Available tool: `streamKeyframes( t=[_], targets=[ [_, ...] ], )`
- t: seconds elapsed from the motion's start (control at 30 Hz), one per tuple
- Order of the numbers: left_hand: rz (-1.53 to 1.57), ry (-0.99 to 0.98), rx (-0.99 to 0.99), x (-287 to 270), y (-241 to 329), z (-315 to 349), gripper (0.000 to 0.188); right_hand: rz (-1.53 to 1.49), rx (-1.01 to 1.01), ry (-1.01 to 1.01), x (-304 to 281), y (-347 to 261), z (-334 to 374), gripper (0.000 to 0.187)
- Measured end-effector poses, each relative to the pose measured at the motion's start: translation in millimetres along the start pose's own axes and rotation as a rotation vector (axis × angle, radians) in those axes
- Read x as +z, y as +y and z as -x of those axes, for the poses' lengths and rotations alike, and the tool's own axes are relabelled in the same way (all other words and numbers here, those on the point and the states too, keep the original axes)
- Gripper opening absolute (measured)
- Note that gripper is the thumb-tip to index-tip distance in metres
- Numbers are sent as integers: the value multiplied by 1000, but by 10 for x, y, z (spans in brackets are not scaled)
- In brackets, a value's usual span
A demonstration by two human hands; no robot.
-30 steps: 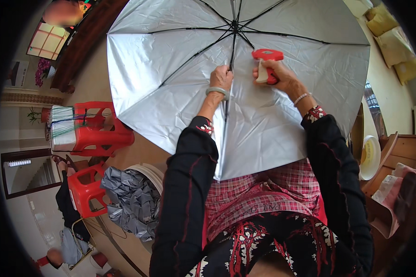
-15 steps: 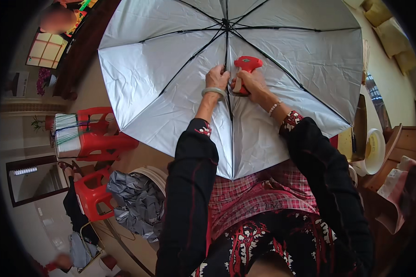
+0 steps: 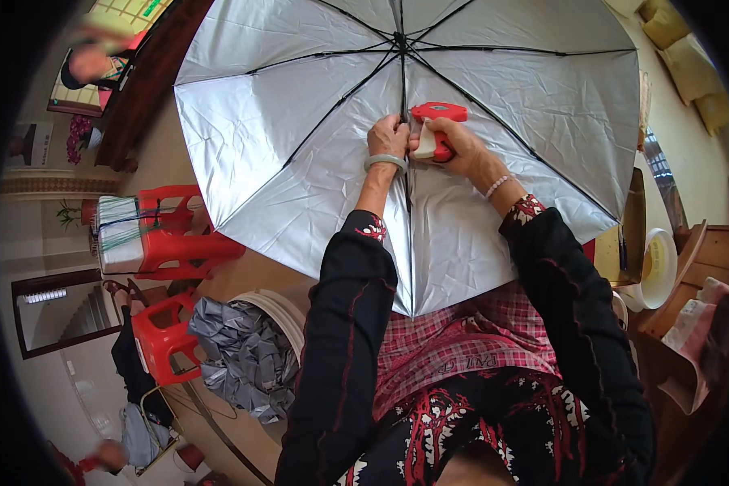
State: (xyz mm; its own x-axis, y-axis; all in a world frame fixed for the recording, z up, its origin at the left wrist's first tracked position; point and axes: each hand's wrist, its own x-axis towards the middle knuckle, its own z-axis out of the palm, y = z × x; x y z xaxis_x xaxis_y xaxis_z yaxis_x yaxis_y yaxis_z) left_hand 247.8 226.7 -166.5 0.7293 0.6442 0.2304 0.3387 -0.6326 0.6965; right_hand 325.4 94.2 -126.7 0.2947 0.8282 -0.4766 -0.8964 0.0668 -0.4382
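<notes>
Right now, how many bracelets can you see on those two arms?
2: a pale bangle by the left hand and a beaded bracelet by the right hand. Others may be hidden under the black sleeves.

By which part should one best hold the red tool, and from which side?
Hold the red tool probably by its handle, from the right: this extends below the long top, and the left hand is close on its left.

Location type: home living room. Indicators visible from my standing position: a lit screen (image 3: 77,95) beside a dark wooden cabinet (image 3: 135,95), magenta flowers (image 3: 74,146), red plastic stools (image 3: 190,245) and, at the dim rim, apparently cushions (image 3: 688,69).
</notes>
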Motion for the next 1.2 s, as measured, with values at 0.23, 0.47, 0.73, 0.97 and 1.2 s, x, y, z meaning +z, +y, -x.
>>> streamKeyframes(
  t=[0.23, 0.47, 0.73, 0.97, 1.2],
  targets=[
    [37, -15, -6, 7, 64, 13, 21, -19, 27, -89, -154, -54, -50, 25],
    [32, -52, 5, -2, 41, 38, 18, 58, 70, -79, -105, -112, -85, 24],
    [-14, -47, 37, 9, -29, 38, 17, 248, 150, -50, -96, -219, -245, 23],
    [-47, -14, 74, 117, 37, 1, 18, 243, 140, -59, -292, -251, -320, 25],
    [-65, -20, 80, 52, -11, 55, 17, 353, 6, 15, -101, -441, 136, 27]
  ],
)
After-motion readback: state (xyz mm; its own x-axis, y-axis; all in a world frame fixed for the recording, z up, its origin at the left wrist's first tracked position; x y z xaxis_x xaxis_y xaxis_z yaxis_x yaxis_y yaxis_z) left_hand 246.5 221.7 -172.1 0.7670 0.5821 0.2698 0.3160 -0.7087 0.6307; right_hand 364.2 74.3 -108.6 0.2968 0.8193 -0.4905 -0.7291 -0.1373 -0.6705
